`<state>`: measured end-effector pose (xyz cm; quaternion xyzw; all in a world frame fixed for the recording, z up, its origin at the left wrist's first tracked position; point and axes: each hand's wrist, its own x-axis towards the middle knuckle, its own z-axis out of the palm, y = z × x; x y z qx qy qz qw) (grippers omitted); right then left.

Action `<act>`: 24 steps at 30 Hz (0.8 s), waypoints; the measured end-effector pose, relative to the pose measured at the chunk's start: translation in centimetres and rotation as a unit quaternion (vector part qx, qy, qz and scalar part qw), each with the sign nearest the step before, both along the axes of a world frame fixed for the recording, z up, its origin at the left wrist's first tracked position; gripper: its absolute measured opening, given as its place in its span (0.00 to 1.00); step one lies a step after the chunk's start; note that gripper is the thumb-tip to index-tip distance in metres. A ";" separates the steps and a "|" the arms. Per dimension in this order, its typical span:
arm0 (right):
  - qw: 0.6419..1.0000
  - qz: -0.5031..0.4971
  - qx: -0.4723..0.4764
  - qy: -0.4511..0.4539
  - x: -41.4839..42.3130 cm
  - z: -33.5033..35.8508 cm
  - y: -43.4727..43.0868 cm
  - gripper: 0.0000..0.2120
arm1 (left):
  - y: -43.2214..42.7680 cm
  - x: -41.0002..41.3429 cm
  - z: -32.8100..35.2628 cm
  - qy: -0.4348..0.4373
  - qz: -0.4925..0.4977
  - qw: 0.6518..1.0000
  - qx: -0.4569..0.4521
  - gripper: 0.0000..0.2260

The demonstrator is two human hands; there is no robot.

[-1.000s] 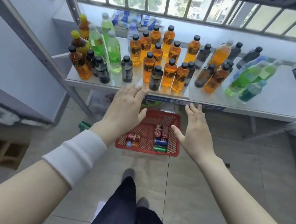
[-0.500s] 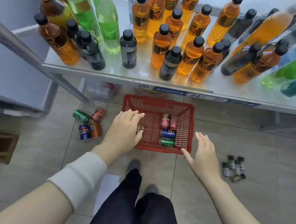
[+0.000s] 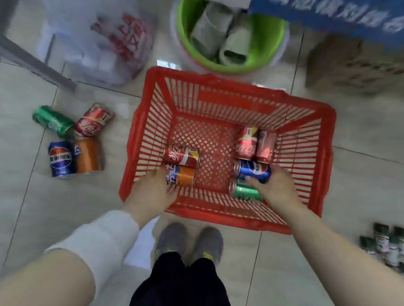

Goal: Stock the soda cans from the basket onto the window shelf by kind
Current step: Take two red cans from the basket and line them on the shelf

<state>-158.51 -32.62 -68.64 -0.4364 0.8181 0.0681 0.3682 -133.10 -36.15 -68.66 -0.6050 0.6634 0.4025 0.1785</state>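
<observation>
Hovering above moments ago, the hands are now reaching inside the red plastic basket (image 3: 226, 219): right hand (image 3: 277, 188) gripping a blue cola can (image 3: 251, 169), left hand (image 3: 152, 192) touching an orange soda can (image 3: 184, 176), grip unclear. Picking is starting.

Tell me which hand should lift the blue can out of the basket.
Right. The right hand grips the blue can; the left hand sits across the basket, at the orange can.

cans (image 3: 247, 142) in basket (image 3: 215, 82) | loose cans (image 3: 87, 155) left of it | bucket (image 3: 254, 67) behind | bottles (image 3: 385, 247) right
</observation>
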 end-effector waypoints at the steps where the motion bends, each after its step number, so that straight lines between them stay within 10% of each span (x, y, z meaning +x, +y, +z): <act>1: 1.000 -0.002 0.007 0.011 -0.1 -2.3 -0.8 0.25 | -0.6 -0.2 -2.3 -0.003 -0.018 1.000 -0.006 0.20; 11: 0.984 0.020 0.023 0.173 -0.3 -18.8 -4.9 0.37 | -7.6 -3.0 -17.8 -0.133 -0.196 0.970 -0.051 0.26; 24: 0.985 -0.039 -0.064 0.154 -0.1 -21.3 -6.2 0.39 | -9.4 -4.6 -18.9 -0.093 -0.248 0.964 -0.016 0.36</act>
